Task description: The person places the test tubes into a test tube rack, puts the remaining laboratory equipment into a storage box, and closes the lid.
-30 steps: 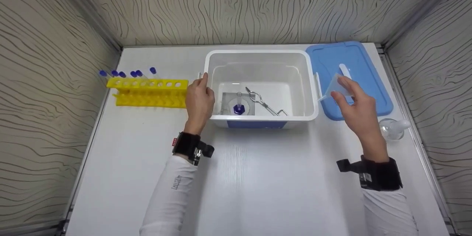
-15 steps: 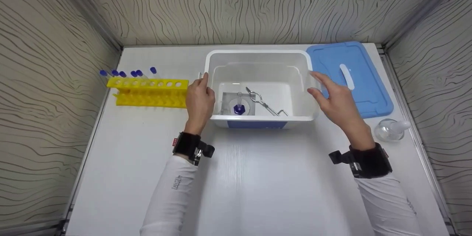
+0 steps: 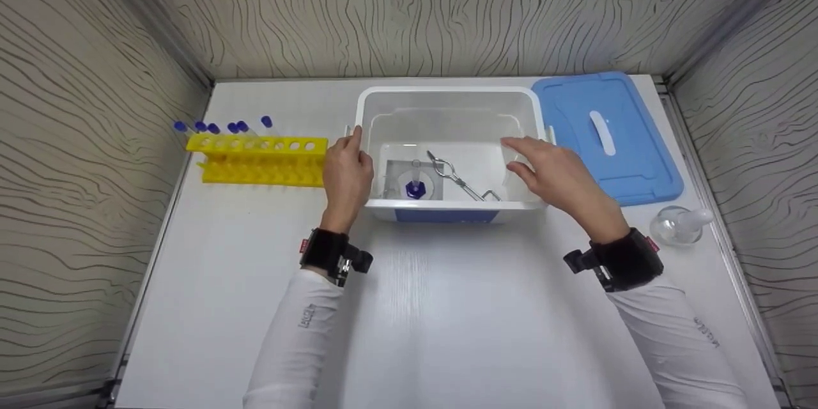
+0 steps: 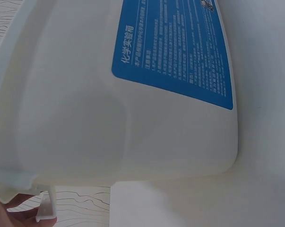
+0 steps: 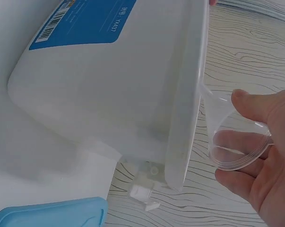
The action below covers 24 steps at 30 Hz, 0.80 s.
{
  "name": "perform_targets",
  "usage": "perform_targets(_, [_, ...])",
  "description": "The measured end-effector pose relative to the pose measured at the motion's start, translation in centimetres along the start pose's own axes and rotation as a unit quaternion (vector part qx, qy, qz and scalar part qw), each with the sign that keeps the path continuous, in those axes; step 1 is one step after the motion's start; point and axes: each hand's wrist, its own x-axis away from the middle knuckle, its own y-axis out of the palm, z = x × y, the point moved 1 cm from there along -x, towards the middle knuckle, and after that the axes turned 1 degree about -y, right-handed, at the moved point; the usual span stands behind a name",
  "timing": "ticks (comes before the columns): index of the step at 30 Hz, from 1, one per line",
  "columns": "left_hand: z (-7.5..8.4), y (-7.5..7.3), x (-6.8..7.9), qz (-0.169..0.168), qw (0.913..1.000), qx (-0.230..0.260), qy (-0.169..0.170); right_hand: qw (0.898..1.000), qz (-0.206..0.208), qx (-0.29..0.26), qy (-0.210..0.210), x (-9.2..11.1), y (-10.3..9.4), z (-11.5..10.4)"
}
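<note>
My left hand (image 3: 347,176) grips the left rim of the white plastic box (image 3: 447,206), its fingers by the side latch (image 4: 47,208). Over the right part of the box opening, my right hand (image 3: 553,169) holds a clear plastic funnel (image 5: 217,109) between thumb and fingers. In the right wrist view the funnel's stem end overlaps the box rim; from the head the funnel is barely visible. Inside the box lie metal crucible tongs (image 3: 455,179), a wire gauze (image 3: 395,172) and a small clear tube with a purple hexagonal base (image 3: 415,189).
A yellow test tube rack (image 3: 259,177) with several purple-capped tubes stands left of the box. The blue lid (image 3: 642,172) with a white handle lies to the right. Nearer the right edge stands a round glass vessel (image 3: 668,230) with a whitish cap.
My right hand has moved left with the funnel, from above the blue lid to over the inside of the box. The left hand has stayed at the left rim.
</note>
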Motion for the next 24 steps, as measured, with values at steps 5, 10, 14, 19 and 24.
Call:
perform_targets(5, [-0.1, 0.1, 0.0, 0.006, 0.9999, 0.003, 0.008, 0.998, -0.055, 0.031, -0.011, -0.8, 0.5, 0.2])
perform_targets(10, [-0.1, 0.1, 0.1, 0.011, 0.9999, 0.009, 0.009, 0.993, -0.112, 0.04, 0.013, -1.4, 0.6, 0.3])
perform_targets(14, [-0.1, 0.1, 0.1, 0.011, 0.9999, 0.008, 0.007, 0.988, -0.138, 0.063, 0.01, -1.8, 0.9, 0.4])
perform_targets(19, [0.0, 0.0, 0.0, 0.011, 0.9999, 0.005, 0.008, 0.984, -0.146, 0.097, -0.019, -2.5, 1.4, 0.5])
perform_targets(24, [0.0, 0.1, 0.0, 0.009, 0.9999, 0.005, 0.005, 0.979, -0.157, 0.12, -0.043, -3.1, 1.9, 0.8])
